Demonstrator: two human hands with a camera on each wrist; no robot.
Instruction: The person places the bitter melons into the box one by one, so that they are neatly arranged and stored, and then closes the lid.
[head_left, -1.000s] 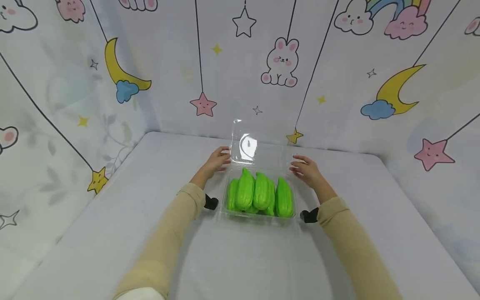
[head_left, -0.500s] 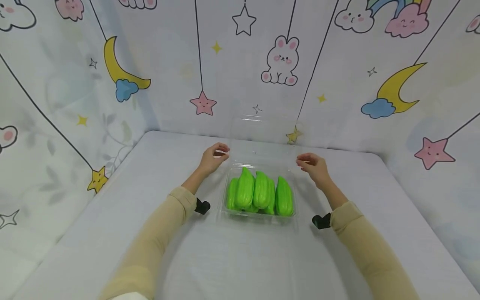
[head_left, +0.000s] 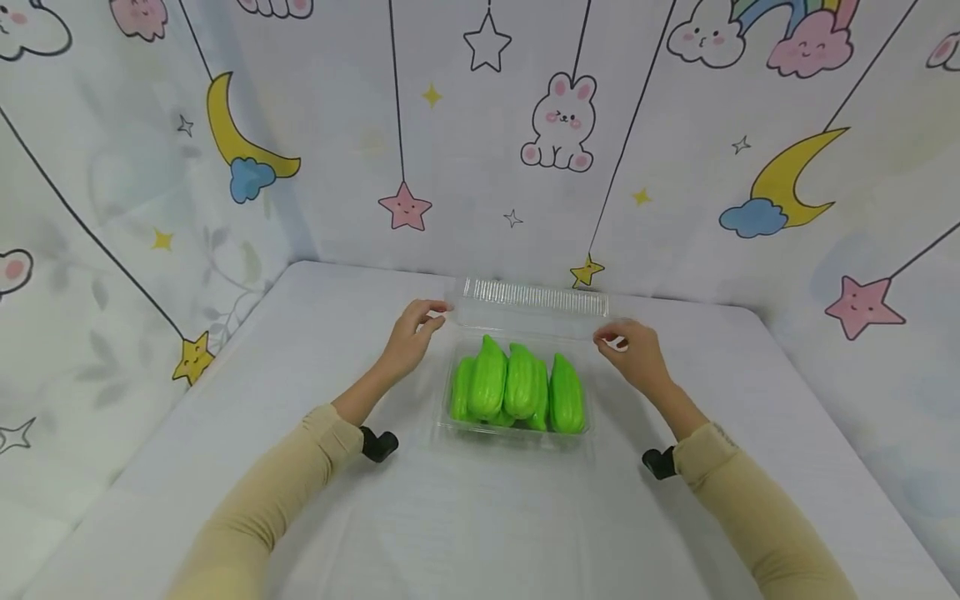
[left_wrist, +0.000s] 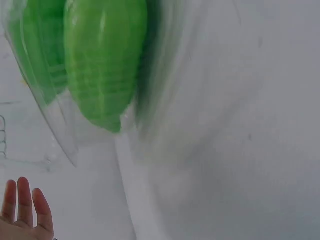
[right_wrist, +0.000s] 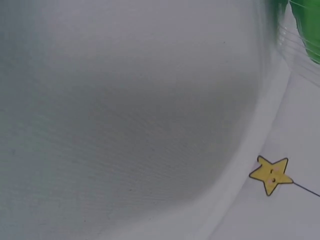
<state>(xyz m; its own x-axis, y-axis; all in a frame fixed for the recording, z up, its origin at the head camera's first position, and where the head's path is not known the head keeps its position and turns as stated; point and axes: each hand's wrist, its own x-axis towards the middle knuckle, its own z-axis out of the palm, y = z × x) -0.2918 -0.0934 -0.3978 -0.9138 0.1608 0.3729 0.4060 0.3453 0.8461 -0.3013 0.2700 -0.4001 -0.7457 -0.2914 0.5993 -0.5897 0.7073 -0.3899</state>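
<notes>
A clear plastic box (head_left: 517, 434) holds several bright green, ridged, gourd-like things (head_left: 521, 383) with pointed ends. Its hinged clear lid (head_left: 536, 296) stands raised at the back, seen strongly foreshortened. At the lid's left side, my left hand (head_left: 408, 337) pinches the edge between thumb and fingers; several of its fingers (left_wrist: 22, 207) show stretched out in the left wrist view. Thumb and fingers of my right hand (head_left: 633, 354) meet in a pinch at the right corner of the lid. The right wrist view shows none of that hand.
The box stands on a white-covered table (head_left: 465, 517), near its far edge. A cloth wall (head_left: 345, 125) printed with moons, stars and rabbits rises behind and at both sides. Black cameras (head_left: 380, 446) sit at both wrists.
The lid has swung from upright to a lower angle. Both hands have come back towards me and spread outwards alongside it. The box and green things have stayed put.
</notes>
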